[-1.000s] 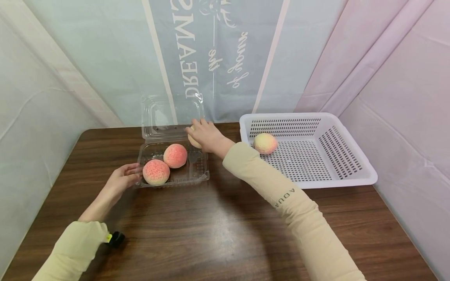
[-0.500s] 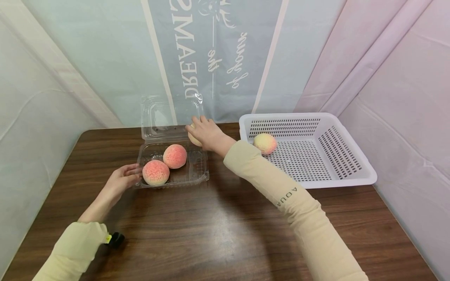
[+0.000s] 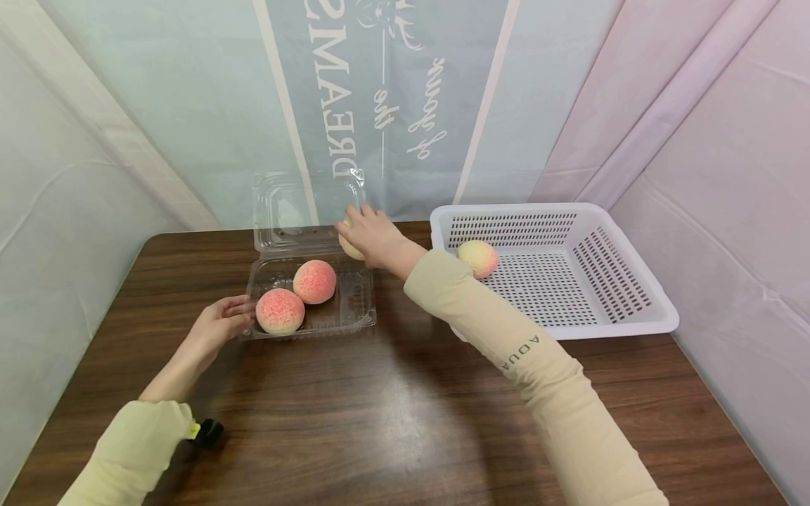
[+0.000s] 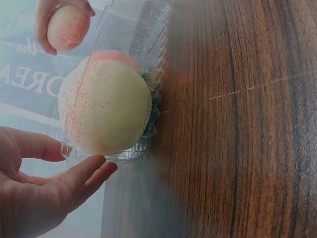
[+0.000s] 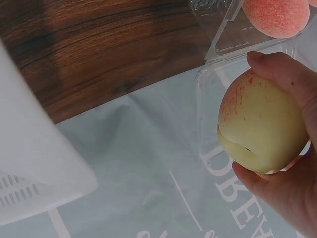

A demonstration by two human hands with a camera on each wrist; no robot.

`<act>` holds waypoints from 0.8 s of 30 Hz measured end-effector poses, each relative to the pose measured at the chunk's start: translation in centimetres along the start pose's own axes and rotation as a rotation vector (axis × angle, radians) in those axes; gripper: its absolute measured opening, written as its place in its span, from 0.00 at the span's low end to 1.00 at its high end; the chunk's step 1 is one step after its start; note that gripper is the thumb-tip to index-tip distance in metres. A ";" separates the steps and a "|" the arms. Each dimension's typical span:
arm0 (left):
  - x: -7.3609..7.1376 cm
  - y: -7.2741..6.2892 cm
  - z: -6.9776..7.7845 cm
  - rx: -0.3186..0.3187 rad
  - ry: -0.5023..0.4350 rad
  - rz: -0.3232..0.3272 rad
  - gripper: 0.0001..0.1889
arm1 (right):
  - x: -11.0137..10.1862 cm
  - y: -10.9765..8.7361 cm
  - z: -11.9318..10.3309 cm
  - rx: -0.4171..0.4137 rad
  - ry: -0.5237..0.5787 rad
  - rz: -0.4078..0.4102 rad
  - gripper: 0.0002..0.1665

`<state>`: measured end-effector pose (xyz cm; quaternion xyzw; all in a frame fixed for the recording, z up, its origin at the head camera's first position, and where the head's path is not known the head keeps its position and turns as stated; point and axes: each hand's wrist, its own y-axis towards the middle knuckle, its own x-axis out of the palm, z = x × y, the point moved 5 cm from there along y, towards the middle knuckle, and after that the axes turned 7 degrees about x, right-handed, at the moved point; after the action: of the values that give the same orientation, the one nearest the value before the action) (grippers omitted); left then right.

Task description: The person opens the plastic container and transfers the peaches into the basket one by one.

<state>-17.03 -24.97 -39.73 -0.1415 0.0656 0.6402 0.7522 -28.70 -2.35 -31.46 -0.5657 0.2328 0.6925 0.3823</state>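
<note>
My right hand (image 3: 375, 241) grips a pale yellow, red-flecked peach (image 5: 267, 121), held above the far right corner of the clear plastic clamshell (image 3: 354, 302). In the right wrist view, thumb and fingers curl round the peach's sides. My left hand (image 3: 218, 325) is at the clamshell's left end, its loosely extended fingertips touching the wall in the left wrist view. Inside the tray, a front-left peach (image 3: 280, 311) and another pink peach (image 3: 314, 282) sit close together. The clamshell's lid (image 3: 310, 207) stands raised at the back.
A white perforated basket (image 3: 639, 320) stands on the right of the dark wood table (image 3: 354, 414). One yellow-pink peach (image 3: 477, 258) lies at the basket's left end, partly behind my right sleeve. A printed curtain (image 3: 411, 105) hangs behind the table.
My right hand rises slightly with the peach over the far right corner of the clamshell. The left hand and the other peaches stay in place.
</note>
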 end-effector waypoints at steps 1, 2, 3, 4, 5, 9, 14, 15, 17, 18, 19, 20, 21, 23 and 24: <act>0.0 0.0 0.0 0.001 0.000 -0.001 0.26 | -0.1 0.0 0.0 -0.001 -0.003 0.002 0.48; 0.0 0.0 0.0 0.002 0.000 -0.001 0.26 | -0.2 -0.1 0.0 -0.003 -0.007 0.002 0.48; 0.0 0.0 0.0 0.003 -0.001 -0.002 0.26 | -0.2 -0.1 0.0 -0.005 -0.011 0.003 0.48; 0.0 0.0 0.0 0.004 -0.002 -0.002 0.26 | -0.3 -0.1 0.0 -0.007 -0.014 0.004 0.48; 0.0 0.0 0.0 0.004 -0.001 -0.003 0.26 | -0.4 -0.2 0.0 -0.008 -0.017 0.006 0.48; 0.0 0.0 0.0 0.008 -0.006 -0.002 0.26 | -0.7 -0.3 0.0 -0.014 -0.025 0.015 0.48; 0.0 0.0 0.0 0.013 -0.014 0.000 0.26 | -0.9 -0.4 -0.1 -0.030 -0.031 0.040 0.46; 0.0 0.0 0.0 0.011 -0.014 -0.001 0.26 | -0.9 -0.4 -0.1 -0.034 -0.032 0.048 0.46; 0.0 0.0 0.0 0.006 -0.013 -0.002 0.27 | -1.1 -0.5 0.0 -0.044 -0.031 0.063 0.45; 0.0 0.0 0.0 0.002 -0.010 -0.003 0.27 | -1.1 -0.6 0.0 -0.048 -0.029 0.068 0.45; 0.0 0.0 0.0 0.000 -0.008 -0.004 0.27 | -1.2 -0.6 0.0 -0.053 -0.032 0.074 0.45; 0.0 0.0 0.0 -0.003 -0.006 -0.005 0.27 | -1.3 -0.7 0.1 -0.058 -0.031 0.080 0.45; 0.0 0.0 -0.1 -0.006 -0.003 -0.006 0.27 | -1.4 -0.8 0.1 -0.064 -0.031 0.086 0.45; 0.1 0.1 -0.1 -0.009 -0.002 -0.005 0.27 | -1.5 -0.9 0.1 -0.077 -0.034 0.102 0.44; 0.0 0.1 -0.1 -0.010 -0.001 -0.005 0.27 | -1.6 -1.0 0.1 -0.084 -0.033 0.112 0.42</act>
<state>-17.07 -24.95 -39.85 -0.1451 0.0619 0.6385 0.7532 -27.87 -2.06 -29.77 -0.5557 0.2285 0.7313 0.3228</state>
